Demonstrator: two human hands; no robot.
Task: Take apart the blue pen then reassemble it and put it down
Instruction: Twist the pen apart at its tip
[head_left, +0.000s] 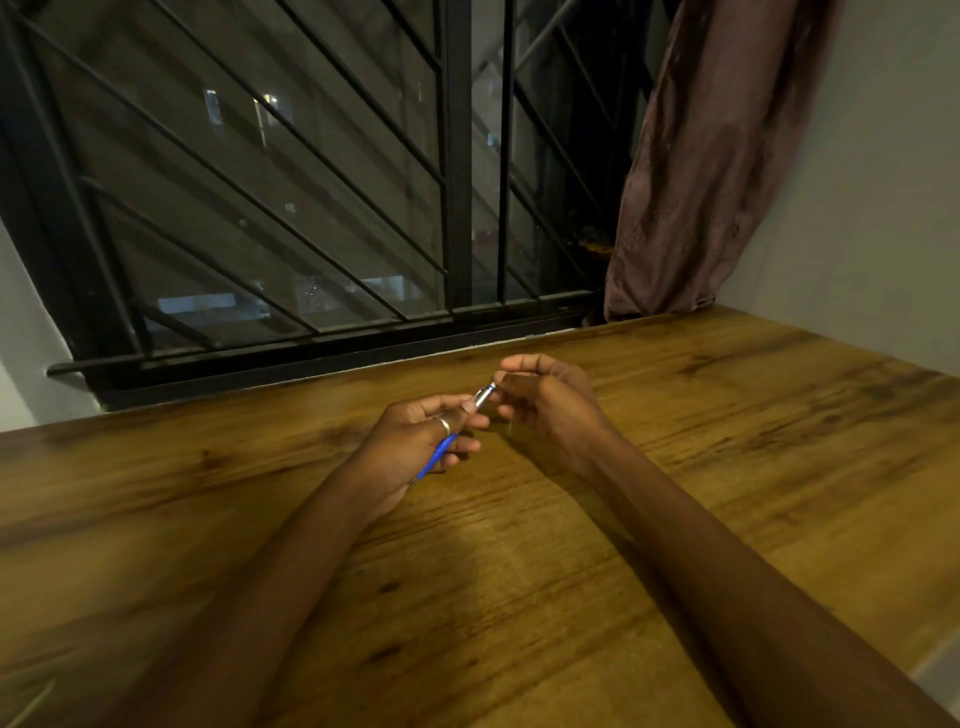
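The blue pen (440, 452) is held slantwise above the wooden table (727, 426), its blue barrel low and near me, its silver front section (483, 397) pointing up and away. My left hand (421, 441), with a ring on one finger, is wrapped around the barrel. My right hand (545, 400) pinches the silver tip end with thumb and fingertips. Most of the barrel is hidden inside my left hand. I cannot tell whether the tip section is loose from the barrel.
A window with black metal bars (311, 208) runs along the table's far edge. A brown curtain (701, 156) hangs at the back right beside a pale wall (857, 208). The table's right edge (930, 670) lies near my right forearm.
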